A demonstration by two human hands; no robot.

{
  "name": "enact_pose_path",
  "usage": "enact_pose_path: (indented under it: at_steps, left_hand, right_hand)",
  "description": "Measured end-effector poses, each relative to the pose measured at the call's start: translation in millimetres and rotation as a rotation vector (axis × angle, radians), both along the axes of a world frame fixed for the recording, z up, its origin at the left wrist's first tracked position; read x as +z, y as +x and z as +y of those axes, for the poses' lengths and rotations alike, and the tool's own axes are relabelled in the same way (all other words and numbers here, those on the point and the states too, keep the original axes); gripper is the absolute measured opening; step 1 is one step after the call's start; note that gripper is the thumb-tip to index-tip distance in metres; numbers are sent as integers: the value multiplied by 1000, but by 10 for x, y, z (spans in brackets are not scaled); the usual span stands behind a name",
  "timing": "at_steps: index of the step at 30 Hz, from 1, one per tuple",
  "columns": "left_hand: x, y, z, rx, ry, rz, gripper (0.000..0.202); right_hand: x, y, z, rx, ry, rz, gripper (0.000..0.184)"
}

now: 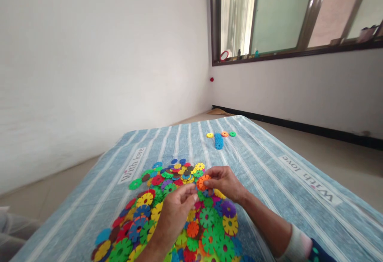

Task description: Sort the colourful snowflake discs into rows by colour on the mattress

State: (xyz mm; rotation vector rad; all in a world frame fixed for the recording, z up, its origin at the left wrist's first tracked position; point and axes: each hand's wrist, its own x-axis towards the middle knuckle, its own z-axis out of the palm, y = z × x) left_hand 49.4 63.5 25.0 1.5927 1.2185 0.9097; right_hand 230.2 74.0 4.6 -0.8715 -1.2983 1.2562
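Note:
My right hand (225, 184) pinches an orange notched plastic disc (202, 182) between thumb and fingers. Close beside it on the left, my left hand (178, 208) has its thumb and fingertips drawn together over the pile; whatever they may hold is hidden. Beneath both hands spreads a heap of flower-shaped notched discs (207, 216) in green, yellow, red, blue, purple and brown. Part of this heap is covered by my left hand and forearm.
Farther off on the striped blue cloth (167, 142) lies a blue group of discs (219, 141). Around it are single yellow (210, 135), orange (224, 133) and green (232, 134) discs. A wall and a window (281, 14) stand beyond the table.

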Motion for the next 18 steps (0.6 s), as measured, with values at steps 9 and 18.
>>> enact_pose_path:
  at_steps: [9,18]
  left_hand:
    - [-145,-93,1,-35,166,212,23]
    - [-233,-106,-3,-111,287,282,18]
  right_hand:
    - [120,944,502,-488,12,-1030,19]
    - [119,910,603,-289,10,-1215,12]
